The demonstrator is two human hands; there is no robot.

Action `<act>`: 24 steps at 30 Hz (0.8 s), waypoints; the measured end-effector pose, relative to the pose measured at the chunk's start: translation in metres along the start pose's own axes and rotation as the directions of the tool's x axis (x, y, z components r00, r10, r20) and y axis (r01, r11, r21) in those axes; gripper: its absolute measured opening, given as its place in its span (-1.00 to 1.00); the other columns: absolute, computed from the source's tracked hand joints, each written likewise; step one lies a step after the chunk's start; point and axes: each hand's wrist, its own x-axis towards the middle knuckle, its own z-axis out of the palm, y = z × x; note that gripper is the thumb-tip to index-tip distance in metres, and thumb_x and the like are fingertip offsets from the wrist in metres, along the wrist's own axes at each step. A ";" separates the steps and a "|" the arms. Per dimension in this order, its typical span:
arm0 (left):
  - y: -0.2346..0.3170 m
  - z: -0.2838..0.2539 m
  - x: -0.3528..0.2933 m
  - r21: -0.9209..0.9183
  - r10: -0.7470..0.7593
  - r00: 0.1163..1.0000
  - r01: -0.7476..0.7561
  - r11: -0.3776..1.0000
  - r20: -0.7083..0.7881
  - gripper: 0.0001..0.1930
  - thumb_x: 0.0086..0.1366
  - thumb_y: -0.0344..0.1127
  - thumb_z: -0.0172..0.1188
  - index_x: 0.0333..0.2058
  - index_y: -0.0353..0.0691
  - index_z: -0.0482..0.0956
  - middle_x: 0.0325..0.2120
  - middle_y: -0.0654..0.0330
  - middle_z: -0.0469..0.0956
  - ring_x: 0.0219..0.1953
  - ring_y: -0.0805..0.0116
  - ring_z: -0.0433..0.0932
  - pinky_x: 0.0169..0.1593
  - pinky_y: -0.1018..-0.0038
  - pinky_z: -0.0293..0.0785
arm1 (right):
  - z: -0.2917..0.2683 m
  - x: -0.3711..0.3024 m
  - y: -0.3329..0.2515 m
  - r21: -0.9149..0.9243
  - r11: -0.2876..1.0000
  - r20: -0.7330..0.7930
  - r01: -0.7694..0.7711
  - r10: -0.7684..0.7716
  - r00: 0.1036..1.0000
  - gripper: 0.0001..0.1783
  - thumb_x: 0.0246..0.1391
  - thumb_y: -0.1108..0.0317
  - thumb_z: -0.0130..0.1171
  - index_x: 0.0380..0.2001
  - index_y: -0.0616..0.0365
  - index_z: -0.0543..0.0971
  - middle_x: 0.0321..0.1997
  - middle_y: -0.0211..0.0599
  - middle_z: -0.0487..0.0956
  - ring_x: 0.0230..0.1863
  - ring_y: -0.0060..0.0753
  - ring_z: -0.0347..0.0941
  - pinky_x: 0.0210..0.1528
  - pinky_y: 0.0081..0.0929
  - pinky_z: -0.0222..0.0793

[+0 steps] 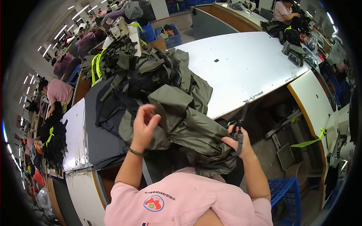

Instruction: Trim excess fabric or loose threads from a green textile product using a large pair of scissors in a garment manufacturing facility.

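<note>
My left hand [145, 126] is raised over the olive-green fabric, its fingers bent and the thumb apart, with nothing seen in it. My right hand [241, 142] is closed round scissors [238, 141] with dark handles; the blade end points away from me and is blurred. Smooth olive-green fabric [201, 128] drapes across the table's near edge toward my lap, between my two hands. Beyond it, a heap of olive and black sewn pieces [145, 75] with black mesh parts and straps is piled up, overlapping the fabric. I cannot tell where one piece ends.
Dark flat sheets [103, 132] are stacked at the left of the white table [241, 67]. A sewing machine [118, 28] stands behind the heap. Blue crates [171, 37] are beyond. At right are a white-topped cabinet [311, 98] and a blue stool [284, 192]. Other people work around.
</note>
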 end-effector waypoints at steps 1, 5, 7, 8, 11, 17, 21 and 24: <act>-0.008 -0.001 0.005 -0.045 -0.145 0.989 0.145 0.988 0.016 -0.67 0.26 -0.36 0.28 -0.04 -0.30 0.48 -0.33 0.29 0.52 -0.37 0.58 0.46 -0.28 0.60 0.43 | -0.005 -0.002 0.003 0.026 1.000 0.013 0.002 -0.003 1.000 -0.61 -0.17 0.60 0.44 -0.37 0.10 0.42 -0.38 -0.57 0.39 -0.35 -0.68 0.31 -0.27 -0.64 0.28; -0.018 0.039 0.012 -0.099 -0.129 0.932 0.171 0.980 0.338 -0.61 0.26 -0.35 0.29 0.03 -0.32 0.49 -0.11 0.26 0.58 -0.10 0.46 0.51 -0.02 0.49 0.44 | -0.030 -0.023 -0.005 -0.059 0.985 0.049 0.160 -0.157 0.986 -0.63 -0.14 0.60 0.44 -0.34 0.12 0.45 -0.32 -0.50 0.45 -0.28 -0.65 0.36 -0.20 -0.63 0.32; -0.014 0.059 0.019 -0.205 -0.115 0.917 0.205 0.957 0.382 -0.63 0.27 -0.34 0.29 0.02 -0.31 0.50 -0.11 0.27 0.58 -0.09 0.47 0.51 0.00 0.49 0.43 | -0.034 -0.036 -0.009 -0.127 0.963 0.038 0.239 -0.236 0.971 -0.63 -0.15 0.57 0.47 -0.34 0.14 0.45 -0.34 -0.47 0.48 -0.31 -0.62 0.39 -0.23 -0.60 0.36; -0.011 0.072 0.026 -0.287 -0.120 0.904 0.253 0.924 0.411 -0.64 0.28 -0.33 0.28 0.02 -0.31 0.51 -0.12 0.29 0.59 -0.09 0.47 0.50 0.02 0.49 0.42 | -0.037 -0.040 -0.011 -0.201 0.937 0.033 0.286 -0.286 0.958 -0.63 -0.15 0.56 0.48 -0.34 0.14 0.45 -0.35 -0.46 0.49 -0.33 -0.62 0.40 -0.25 -0.58 0.37; 0.041 0.105 0.051 -0.566 -0.066 0.903 0.321 0.759 0.424 -0.67 0.32 -0.38 0.23 0.04 -0.28 0.52 -0.05 0.26 0.57 -0.01 0.42 0.51 0.11 0.44 0.40 | -0.043 -0.053 -0.022 -0.332 0.856 -0.045 0.397 -0.434 0.900 -0.61 -0.15 0.53 0.50 -0.35 0.17 0.45 -0.38 -0.39 0.50 -0.36 -0.55 0.43 -0.26 -0.54 0.39; 0.163 0.177 0.083 -0.798 0.504 0.637 0.333 0.502 0.583 -0.63 0.31 -0.54 0.17 0.10 -0.31 0.46 0.01 0.23 0.54 0.06 0.41 0.48 0.16 0.43 0.37 | -0.062 -0.096 -0.024 -0.095 0.887 -0.203 0.452 -0.462 0.863 -0.56 -0.16 0.45 0.53 -0.27 0.20 0.45 -0.21 -0.28 0.51 -0.05 -0.35 0.48 -0.11 -0.41 0.43; 0.174 0.209 0.078 -0.756 0.508 0.562 0.440 0.484 0.652 -0.62 0.34 -0.51 0.13 0.13 -0.33 0.42 0.04 0.21 0.51 0.08 0.40 0.47 0.16 0.42 0.36 | -0.080 -0.114 -0.022 -0.061 0.731 -0.355 0.680 -0.652 0.670 -0.40 -0.13 0.12 0.55 -0.18 0.18 0.42 -0.13 -0.20 0.55 -0.03 -0.33 0.48 0.03 -0.36 0.39; 0.153 0.217 0.075 -0.663 0.388 0.548 0.508 0.550 0.741 -0.60 0.38 -0.42 0.07 0.17 -0.35 0.38 0.06 0.15 0.50 0.09 0.36 0.46 0.17 0.40 0.37 | -0.104 -0.118 -0.025 -0.149 0.832 -0.534 0.535 -0.523 0.664 -0.42 -0.08 0.08 0.51 -0.19 0.17 0.40 -0.03 -0.06 0.55 -0.05 -0.32 0.49 0.08 -0.35 0.36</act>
